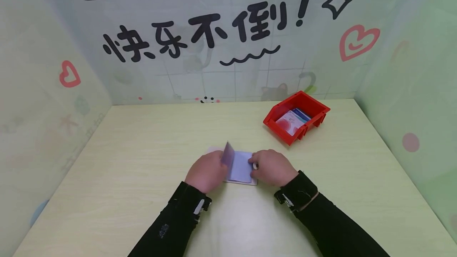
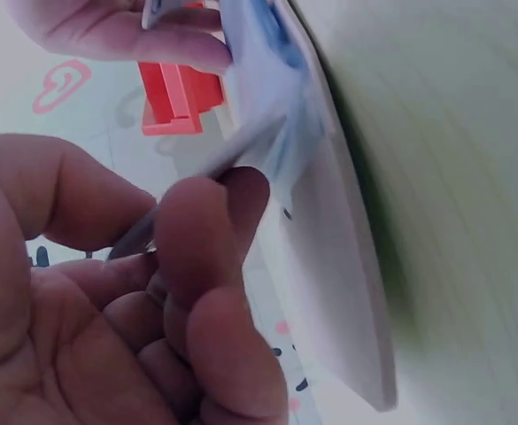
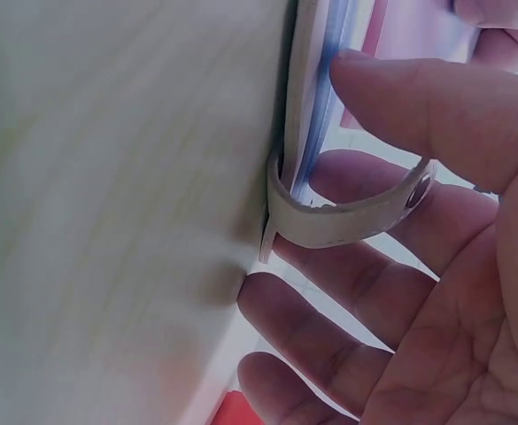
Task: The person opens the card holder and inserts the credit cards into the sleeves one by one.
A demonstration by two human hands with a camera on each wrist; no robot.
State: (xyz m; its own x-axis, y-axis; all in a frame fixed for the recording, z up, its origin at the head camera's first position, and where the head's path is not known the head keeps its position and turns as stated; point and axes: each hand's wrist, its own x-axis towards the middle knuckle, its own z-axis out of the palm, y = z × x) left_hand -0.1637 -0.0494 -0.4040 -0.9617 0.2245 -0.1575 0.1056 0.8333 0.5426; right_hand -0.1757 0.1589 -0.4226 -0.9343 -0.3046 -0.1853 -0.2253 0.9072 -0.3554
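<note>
A small booklet (image 1: pixel 241 167), like a card holder with bluish, shiny leaves, lies open on the table between both hands. My left hand (image 1: pixel 207 171) pinches a raised leaf (image 1: pixel 228 158) between thumb and fingers, holding it nearly upright. At the booklet's right edge is my right hand (image 1: pixel 273 166), its thumb on the leaves and its fingers bent by the edge. A pale strap (image 3: pixel 316 226) with a metal snap curves out from that edge, against the right fingers. In the left wrist view the pale cover (image 2: pixel 329 283) extends below the left fingers.
A red plastic bin (image 1: pixel 276 110) stands at the back right of the wooden table (image 1: pixel 143 142). Inside it lie a pink-and-white card (image 1: pixel 290 123) and something blue. Printed panels enclose the table at the back (image 1: pixel 214 82) and both sides.
</note>
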